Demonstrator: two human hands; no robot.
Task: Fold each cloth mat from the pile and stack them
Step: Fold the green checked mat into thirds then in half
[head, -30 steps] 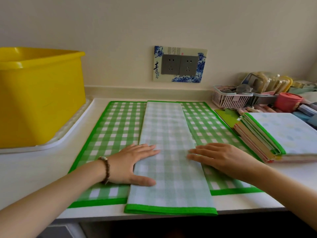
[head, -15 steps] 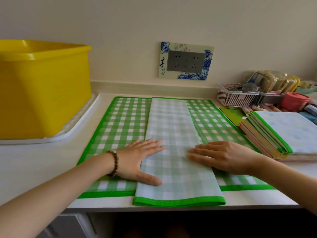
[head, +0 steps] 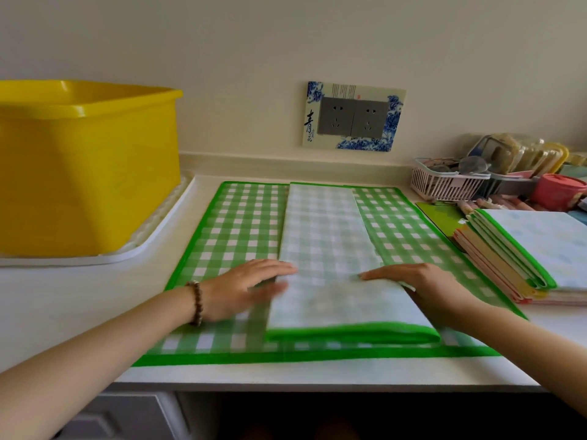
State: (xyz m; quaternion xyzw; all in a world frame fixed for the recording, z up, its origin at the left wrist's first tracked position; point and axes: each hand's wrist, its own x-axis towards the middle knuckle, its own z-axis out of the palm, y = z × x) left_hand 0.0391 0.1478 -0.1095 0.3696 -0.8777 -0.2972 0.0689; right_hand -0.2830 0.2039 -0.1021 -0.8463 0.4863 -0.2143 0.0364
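- A yellow tub (head: 85,166) stands on a white tray (head: 152,239) at the far left of the worktop (head: 79,300), well apart from the work.
- The left hand (head: 244,287) lies flat with its fingers straight. It rests on the green checked mat (head: 228,236), fingertips at the left edge of the pale folded strip (head: 327,242). The hand is blurred, so I cannot tell how firmly it presses.
- The strip runs down the middle of the spread mat, pale side up. Its thick green-bound near end sits just inside the mat's near border.
- The right hand (head: 422,284) is spread flat too, fingers over the strip's right edge. Its thumb is hidden.
- The stack of folded mats (head: 524,249) lies just beside the spread mat on the right, with a white basket (head: 444,185) behind it.
- Risk: only the near end is pinned, so a sideways push could skew the far end and leave the next fold crooked.
- Risk: the layers may slide over each other or over the smooth worktop, since cloth this thin likely grips little.
- Risk: the near border lies close to the worktop's edge, so a pull toward the body could drag it over.
- Risk: the right forearm passes near the stack and could nudge it askew.
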